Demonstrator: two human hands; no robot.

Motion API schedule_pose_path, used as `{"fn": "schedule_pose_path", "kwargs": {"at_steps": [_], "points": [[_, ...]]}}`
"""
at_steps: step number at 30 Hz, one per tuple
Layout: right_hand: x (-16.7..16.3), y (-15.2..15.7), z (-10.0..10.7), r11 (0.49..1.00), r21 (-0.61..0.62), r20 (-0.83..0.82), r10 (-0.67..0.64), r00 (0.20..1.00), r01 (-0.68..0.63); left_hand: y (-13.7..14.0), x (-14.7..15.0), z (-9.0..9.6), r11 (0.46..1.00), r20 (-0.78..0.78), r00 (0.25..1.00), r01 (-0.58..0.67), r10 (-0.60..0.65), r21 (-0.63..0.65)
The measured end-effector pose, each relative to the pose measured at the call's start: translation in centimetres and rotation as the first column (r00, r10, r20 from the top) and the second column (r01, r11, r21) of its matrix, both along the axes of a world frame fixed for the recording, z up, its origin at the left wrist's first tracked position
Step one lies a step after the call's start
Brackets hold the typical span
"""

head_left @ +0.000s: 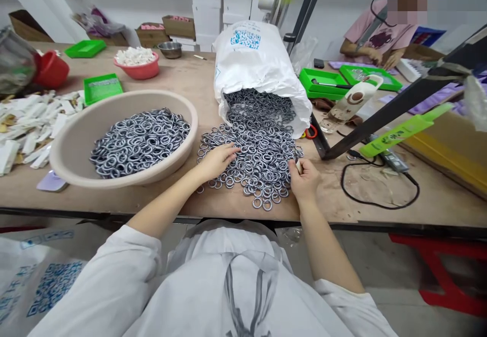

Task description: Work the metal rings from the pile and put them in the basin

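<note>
Many grey metal rings lie heaped on the table, spilling from the mouth of a white sack that rests on its side. My left hand touches the left side of the heap, its fingers stretched out and holding no ring that I can see. At the heap's right edge is my right hand, with its fingers curled in. A small pale piece shows by its thumb; its kind is unclear. To the left, a wide beige basin contains more of the same rings.
White strips are piled at far left. Behind the basin stand a green tray and a red bowl of white pieces. A dark metal post slants up on the right, near a black cable. A co-worker sits across the table.
</note>
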State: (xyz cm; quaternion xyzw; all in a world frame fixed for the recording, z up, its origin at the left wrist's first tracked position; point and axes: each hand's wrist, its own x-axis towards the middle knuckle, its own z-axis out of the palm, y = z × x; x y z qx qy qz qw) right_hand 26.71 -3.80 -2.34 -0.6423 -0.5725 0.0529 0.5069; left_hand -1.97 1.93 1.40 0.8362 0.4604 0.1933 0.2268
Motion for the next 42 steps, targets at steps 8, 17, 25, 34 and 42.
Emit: {"fn": "schedule_pose_path", "kwargs": {"at_steps": [8, 17, 25, 34, 42], "points": [[4.3, -2.0, -1.2, 0.957, -0.267, 0.352, -0.011, 0.936, 0.111, -8.8, -6.8, -2.7, 0.978, -0.346, 0.925, -0.195, 0.156, -0.079], [0.1, 0.3, 0.7, 0.923, -0.338, 0.509, 0.014, 0.861, 0.185, -4.6, 0.8, -3.3, 1.000, -0.339, 0.941, -0.019, 0.012, -0.017], [-2.1, 2.8, 3.3, 0.878, -0.472, 0.529, 0.350, 0.773, -0.075, -4.2, 1.0, -1.4, 0.999, -0.124, 0.992, -0.027, 0.030, 0.024], [-4.2, 2.4, 2.6, 0.876, -0.214, -0.425, 0.316, 0.848, -0.433, -2.8, 4.4, -0.2, 0.954, 0.583, 0.794, 0.010, 0.174, -0.299], [-8.5, -0.3, 2.9, 0.914, -0.028, -0.539, 0.328, 0.776, -0.406, -3.6, 5.7, 0.0, 0.776, 0.784, 0.468, 0.276, 0.408, -0.568]]}}
